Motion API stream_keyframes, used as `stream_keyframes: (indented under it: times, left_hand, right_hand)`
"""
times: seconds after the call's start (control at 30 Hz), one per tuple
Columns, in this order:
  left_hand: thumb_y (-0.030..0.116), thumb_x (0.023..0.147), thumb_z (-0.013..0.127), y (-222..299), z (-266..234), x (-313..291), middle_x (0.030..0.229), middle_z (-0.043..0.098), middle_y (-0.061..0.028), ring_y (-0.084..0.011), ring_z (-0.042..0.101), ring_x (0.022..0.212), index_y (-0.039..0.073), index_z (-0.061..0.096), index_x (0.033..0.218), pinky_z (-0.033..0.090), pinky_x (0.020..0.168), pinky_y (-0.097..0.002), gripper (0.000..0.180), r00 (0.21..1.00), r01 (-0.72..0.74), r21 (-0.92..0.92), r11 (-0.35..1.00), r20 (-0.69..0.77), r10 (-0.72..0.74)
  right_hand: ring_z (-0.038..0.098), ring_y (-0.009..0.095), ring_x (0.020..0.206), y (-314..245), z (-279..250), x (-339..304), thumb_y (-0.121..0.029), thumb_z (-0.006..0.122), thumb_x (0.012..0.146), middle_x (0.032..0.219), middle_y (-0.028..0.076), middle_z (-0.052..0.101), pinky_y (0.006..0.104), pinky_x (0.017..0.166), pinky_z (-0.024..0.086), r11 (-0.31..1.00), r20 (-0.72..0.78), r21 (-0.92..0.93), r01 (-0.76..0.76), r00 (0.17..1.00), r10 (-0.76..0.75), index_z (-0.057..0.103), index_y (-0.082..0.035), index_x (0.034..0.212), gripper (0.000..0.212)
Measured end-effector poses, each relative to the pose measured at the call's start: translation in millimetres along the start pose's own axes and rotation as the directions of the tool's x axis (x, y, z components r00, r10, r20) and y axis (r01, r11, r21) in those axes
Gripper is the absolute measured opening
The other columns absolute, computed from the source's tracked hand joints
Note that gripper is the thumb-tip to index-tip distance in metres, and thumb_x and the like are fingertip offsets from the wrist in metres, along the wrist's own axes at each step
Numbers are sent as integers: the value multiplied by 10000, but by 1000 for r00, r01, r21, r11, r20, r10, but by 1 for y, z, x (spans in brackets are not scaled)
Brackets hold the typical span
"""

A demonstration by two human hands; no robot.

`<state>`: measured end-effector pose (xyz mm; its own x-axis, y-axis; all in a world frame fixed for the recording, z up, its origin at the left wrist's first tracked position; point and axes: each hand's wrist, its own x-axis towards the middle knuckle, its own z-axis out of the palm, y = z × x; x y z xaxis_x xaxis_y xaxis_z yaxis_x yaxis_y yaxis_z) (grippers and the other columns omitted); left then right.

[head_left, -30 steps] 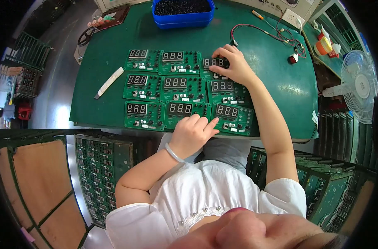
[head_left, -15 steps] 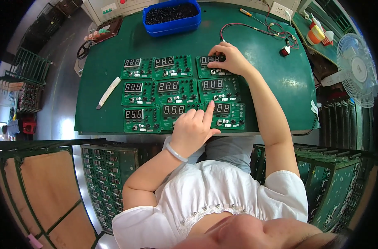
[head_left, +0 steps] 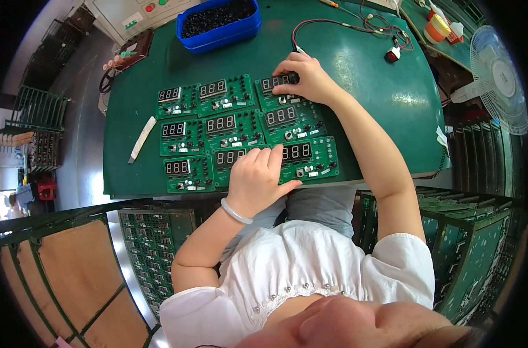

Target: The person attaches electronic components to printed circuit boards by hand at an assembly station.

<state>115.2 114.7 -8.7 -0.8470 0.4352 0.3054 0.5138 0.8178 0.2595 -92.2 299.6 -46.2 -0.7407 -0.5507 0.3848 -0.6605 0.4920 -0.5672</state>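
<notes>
Several green circuit boards (head_left: 226, 98) with white-framed digit displays lie in rows. My right hand (head_left: 306, 80) bends over the far right circuit board (head_left: 266, 102), thumb and forefinger curled around a dark part near its display. Whether that part is loose or fixed to the board is hidden. My left hand (head_left: 257, 177) rests open over the front row, its index fingertip at the display of the front right circuit board (head_left: 322, 152) and its thumb spread out. It covers part of the front middle circuit board (head_left: 221, 174).
A blue bin (head_left: 220, 38) of small black parts stands at the back. Red and black wires (head_left: 333, 23) run across the far right. A cream-wrapped strip (head_left: 142, 139) lies left on the green table (head_left: 380, 133). A white fan (head_left: 502, 81) stands right; board racks (head_left: 145, 249) flank my legs.
The view has shifted, so the table scene sits further left. Both hands stay at the same boards. The front right board lies further left against its row, its display more under my left fingertip.
</notes>
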Motion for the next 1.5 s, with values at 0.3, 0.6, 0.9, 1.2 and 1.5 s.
stream_keyframes:
  times: [0.3, 0.6, 0.9, 1.2, 1.5]
  left_hand:
    - [462, 644, 845, -4, -3, 1, 848, 642, -84, -236, 625, 749, 11, 628, 1134, 505, 666, -334, 701, 999, -33, -13, 999, 25, 33]
    - [464, 641, 848, 2, -4, 3, 852, 643, -93, -253, 629, 746, 19, 633, 1096, 509, 659, -348, 672, 999, 15, -35, 999, 39, -14]
    - [301, 898, 672, -13, -24, 7, 816, 471, -11, -133, 433, 711, -47, 509, 1292, 403, 681, -262, 550, 880, 368, -893, 257, 245, -407]
    - [330, 1021, 436, -38, -18, 40, 1334, 487, -243, -325, 489, 1265, -88, 421, 1320, 374, 1141, -437, 515, 807, 76, -615, -785, 500, -313]
    - [354, 1036, 388, -35, -6, 42, 1337, 522, -202, -278, 498, 1268, -99, 403, 1368, 386, 1117, -406, 562, 853, 58, -622, -781, 438, -285]
  right_hand:
    - [601, 234, 862, -1, -19, -7, -277, 861, 740, 922, 88, 593, 345, 768, 524, 999, 54, 24, -28, 998, 27, 696, -70, 992, 366]
    - [631, 229, 851, -4, -15, -4, -291, 853, 748, 922, 70, 618, 351, 774, 533, 1000, 66, -10, -24, 998, 24, 718, -89, 977, 334]
    - [592, 175, 864, -18, -30, -4, -271, 767, 859, 891, 45, 605, 318, 763, 483, 992, -130, 109, 67, 990, -52, 711, -60, 1008, 264]
    - [585, 163, 738, -68, -35, -15, -47, 756, 825, 833, 50, 608, 296, 696, 485, 833, 124, 528, 167, 955, -270, 713, -20, 889, 82]
    - [595, 239, 857, -73, -25, -16, -15, 777, 721, 849, 61, 609, 353, 723, 501, 873, 112, 324, 364, 902, -417, 731, -61, 853, 147]
